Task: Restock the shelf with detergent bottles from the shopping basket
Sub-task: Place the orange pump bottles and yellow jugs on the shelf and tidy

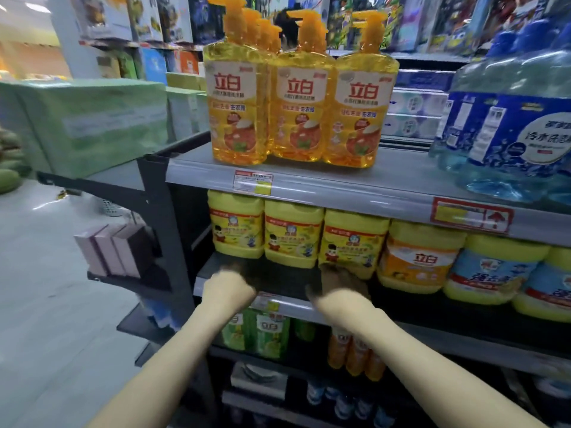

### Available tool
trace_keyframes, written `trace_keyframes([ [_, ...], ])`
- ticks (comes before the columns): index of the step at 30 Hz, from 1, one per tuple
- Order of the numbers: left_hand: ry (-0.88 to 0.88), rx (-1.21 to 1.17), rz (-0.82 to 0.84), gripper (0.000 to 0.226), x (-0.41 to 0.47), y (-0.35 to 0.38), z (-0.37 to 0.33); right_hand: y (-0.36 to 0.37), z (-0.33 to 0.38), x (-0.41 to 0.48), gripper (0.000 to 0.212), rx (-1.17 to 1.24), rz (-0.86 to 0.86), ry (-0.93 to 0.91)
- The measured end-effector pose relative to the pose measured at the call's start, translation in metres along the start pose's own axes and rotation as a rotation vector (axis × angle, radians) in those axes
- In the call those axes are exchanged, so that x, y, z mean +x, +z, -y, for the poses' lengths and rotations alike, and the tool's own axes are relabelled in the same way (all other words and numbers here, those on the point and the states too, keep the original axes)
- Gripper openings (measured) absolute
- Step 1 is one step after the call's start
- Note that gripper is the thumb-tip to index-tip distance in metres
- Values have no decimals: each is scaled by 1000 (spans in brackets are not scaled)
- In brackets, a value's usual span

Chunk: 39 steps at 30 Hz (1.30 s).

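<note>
Detergent bottles (292,233) stand near outstretched left grip (228,287) and right grip (340,284).

On the top shelf (386,177) pump bottles (296,103) stand in rows front to back, three across at the front edge. A water jug (509,134) sits well apart at their 3 o'clock, and a price tag (252,182) hangs on the shelf lip at their 6 o'clock. On the middle shelf (278,281) below, three detergent jugs (292,236) stand side by side, with tubs (417,257) at their 3 o'clock. The left hand (228,288) and right hand (340,284) are at the jugs' 6 o'clock, over the bare front strip. At the unit's 9 o'clock, boxes (108,251) stand on a side rack (102,278).
</note>
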State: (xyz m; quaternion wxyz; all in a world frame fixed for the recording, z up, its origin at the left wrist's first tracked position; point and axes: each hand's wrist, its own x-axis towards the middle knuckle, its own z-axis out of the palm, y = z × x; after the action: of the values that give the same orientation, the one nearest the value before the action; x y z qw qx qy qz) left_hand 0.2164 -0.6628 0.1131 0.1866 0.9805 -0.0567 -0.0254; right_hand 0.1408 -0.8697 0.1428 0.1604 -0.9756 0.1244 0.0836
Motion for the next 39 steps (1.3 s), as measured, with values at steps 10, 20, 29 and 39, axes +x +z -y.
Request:
trace_keyframes([
  [10, -134, -529, -245, 40, 80, 29, 33, 57, 50, 62, 35, 773, -464, 216],
  [20, -187, -734, -412, 64, 110, 52, 37, 92, 74, 111, 74, 883, -714, 241],
  [29, -167, -634, -382, 71, 119, 55, 47, 112, 58, 135, 77, 856, -742, 222],
  [39, 3, -425, -275, 40, 91, 59, 37, 96, 25, 104, 81, 551, -473, 102],
])
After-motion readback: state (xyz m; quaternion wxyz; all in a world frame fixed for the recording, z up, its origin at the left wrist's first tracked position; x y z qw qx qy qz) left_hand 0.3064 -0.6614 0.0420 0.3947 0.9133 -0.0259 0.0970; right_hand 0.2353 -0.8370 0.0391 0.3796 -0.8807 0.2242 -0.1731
